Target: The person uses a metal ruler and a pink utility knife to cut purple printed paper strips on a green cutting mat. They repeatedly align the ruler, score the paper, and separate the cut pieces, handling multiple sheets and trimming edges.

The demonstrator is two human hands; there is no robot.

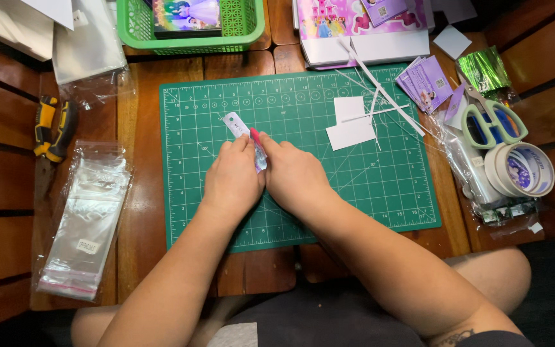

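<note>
My left hand (231,180) and my right hand (295,175) meet over the green cutting mat (367,186). Together they pinch a small clear sleeve with a white card inside (239,126), which sticks out up and to the left of my fingertips. A thin red strip shows at the sleeve's edge near my right thumb. Both hands rest on the mat, knuckles up, and the sleeve's lower part is hidden between them.
White paper pieces (349,122) and thin paper strips lie on the mat's upper right. Purple cards (424,83), scissors (493,119), a tape roll (521,170) sit right. A stack of clear bags (85,225) and a yellow utility knife (52,128) lie left. A green basket (191,26) is behind.
</note>
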